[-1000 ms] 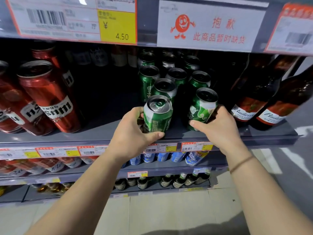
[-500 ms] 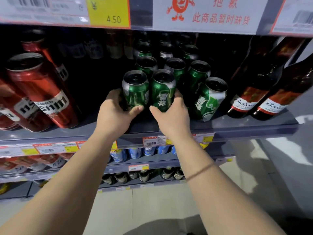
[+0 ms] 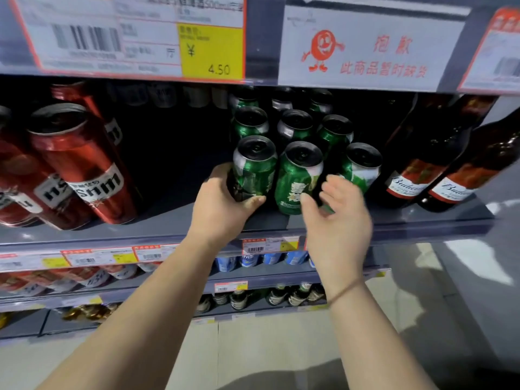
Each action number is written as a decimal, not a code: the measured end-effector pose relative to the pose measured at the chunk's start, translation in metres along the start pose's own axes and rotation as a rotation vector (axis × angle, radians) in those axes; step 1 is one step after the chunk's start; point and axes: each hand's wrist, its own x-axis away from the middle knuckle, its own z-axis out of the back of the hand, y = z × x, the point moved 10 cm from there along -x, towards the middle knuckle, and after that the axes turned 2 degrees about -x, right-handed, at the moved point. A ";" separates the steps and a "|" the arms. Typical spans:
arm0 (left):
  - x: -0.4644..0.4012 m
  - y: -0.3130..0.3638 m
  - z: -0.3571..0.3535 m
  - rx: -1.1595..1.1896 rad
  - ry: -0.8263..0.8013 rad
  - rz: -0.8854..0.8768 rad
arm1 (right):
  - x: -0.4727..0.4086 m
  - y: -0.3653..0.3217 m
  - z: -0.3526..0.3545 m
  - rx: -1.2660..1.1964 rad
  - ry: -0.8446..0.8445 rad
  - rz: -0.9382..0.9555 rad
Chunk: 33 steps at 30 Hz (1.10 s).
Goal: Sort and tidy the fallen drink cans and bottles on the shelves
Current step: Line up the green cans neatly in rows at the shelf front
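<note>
The grey shelf [image 3: 174, 220] carries everything here, and places below are given from the front-left green can [image 3: 254, 167], which stands upright at the shelf's front. To its left, past a bare dark stretch of shelf, stand tall red cans [image 3: 81, 164] with white label bands. To its right, beyond the green group, two brown bottles [image 3: 422, 153] with red-and-white labels lean away. Above it hang a large price tag [image 3: 135, 35] reading 4.50 on yellow and a white out-of-stock card [image 3: 368, 49] with a red cartoon figure. Below it, the shelf edge holds small price labels [image 3: 267, 244], with blue cans [image 3: 249, 260] on the next shelf down and small bottles [image 3: 239, 299] lower still.

Just to its right stands a second green can [image 3: 298, 178], touching or nearly touching it, and right of that a third green can [image 3: 361, 167] that tilts slightly. Behind it more green cans [image 3: 295, 125] stand in rows running back into the dark.

The left hand [image 3: 222, 212] grips the front-left green can low on its body, thumb across the front near the base and fingers wrapped round the left side. The right hand [image 3: 337, 220] hovers in front of the second and third cans with fingers spread and loosely bent, holding nothing; it is blurred, and whether its fingertips touch a can cannot be told.
</note>
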 end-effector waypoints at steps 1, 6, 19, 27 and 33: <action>0.000 0.000 0.001 0.001 -0.002 -0.002 | 0.002 0.002 0.020 -0.046 0.104 0.003; 0.004 0.004 -0.002 0.014 0.005 0.029 | -0.024 0.031 0.021 0.177 -0.002 -0.104; 0.006 0.009 -0.010 -0.085 0.148 0.148 | -0.072 0.026 -0.011 0.215 -0.201 0.020; -0.006 0.002 -0.008 0.051 0.082 0.126 | -0.081 0.030 -0.008 0.188 -0.215 -0.015; -0.008 0.001 -0.010 0.080 0.030 0.092 | -0.066 0.030 -0.005 0.121 -0.174 -0.022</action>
